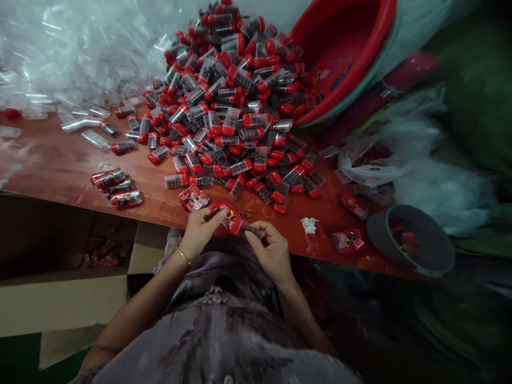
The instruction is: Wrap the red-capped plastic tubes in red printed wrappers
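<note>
My left hand (pixel 200 230) pinches a red printed wrapper (pixel 231 220) near the table's front edge. On the right, my right hand (pixel 272 250) is closed on a small clear container with dark contents (pixel 253 230), which meets the wrapper's right end. Whether the container is partly inside the wrapper I cannot tell. Another stack of red printed wrappers (pixel 192 198) lies just beyond my left fingers. Behind both hands rises a large pile of clear containers with red caps (pixel 240 122).
Clear empty tubes (pixel 92 48) heap at the back left. Several wrapped packs (pixel 126 199) lie left, above an open cardboard box (pixel 64 301). A red basin (pixel 372 48) leans at the back right; a grey bowl (pixel 436 250) sits at the right edge of the table (pixel 148 208).
</note>
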Action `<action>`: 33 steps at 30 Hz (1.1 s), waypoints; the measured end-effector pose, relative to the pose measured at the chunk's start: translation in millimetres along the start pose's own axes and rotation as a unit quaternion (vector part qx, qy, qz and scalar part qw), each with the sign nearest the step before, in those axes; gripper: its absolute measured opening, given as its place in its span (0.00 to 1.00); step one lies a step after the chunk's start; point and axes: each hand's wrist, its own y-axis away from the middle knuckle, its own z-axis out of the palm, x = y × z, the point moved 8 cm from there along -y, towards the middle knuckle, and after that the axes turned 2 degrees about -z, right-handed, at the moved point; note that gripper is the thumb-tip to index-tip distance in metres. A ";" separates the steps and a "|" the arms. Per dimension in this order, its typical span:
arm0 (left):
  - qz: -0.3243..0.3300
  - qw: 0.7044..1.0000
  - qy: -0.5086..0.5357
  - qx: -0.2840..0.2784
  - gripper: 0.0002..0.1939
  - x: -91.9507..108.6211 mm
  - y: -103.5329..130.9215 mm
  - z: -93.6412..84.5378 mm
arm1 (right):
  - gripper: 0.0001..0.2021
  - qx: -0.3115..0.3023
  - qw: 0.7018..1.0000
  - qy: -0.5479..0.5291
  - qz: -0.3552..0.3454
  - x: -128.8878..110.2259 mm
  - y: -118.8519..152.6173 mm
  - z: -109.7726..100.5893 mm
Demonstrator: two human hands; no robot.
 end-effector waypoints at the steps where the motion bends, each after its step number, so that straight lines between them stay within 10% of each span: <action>1: -0.002 1.000 0.007 -0.001 0.17 -1.3 0.2 0.6 | 0.08 0.000 1.000 -0.001 0.001 1.1 0.7 1.7; 12: -0.079 0.993 0.082 -0.024 0.19 -33.6 12.9 22.7 | 0.10 0.102 0.993 -0.050 0.018 13.8 8.4 13.7; 27: -0.055 0.989 0.134 0.033 0.19 -28.7 10.8 16.6 | 0.10 0.032 0.994 -0.097 0.029 6.5 5.3 33.1; 33: -0.088 0.989 0.088 -0.078 0.20 -34.5 11.3 29.7 | 0.12 -0.019 0.966 -0.240 0.099 16.2 4.5 52.7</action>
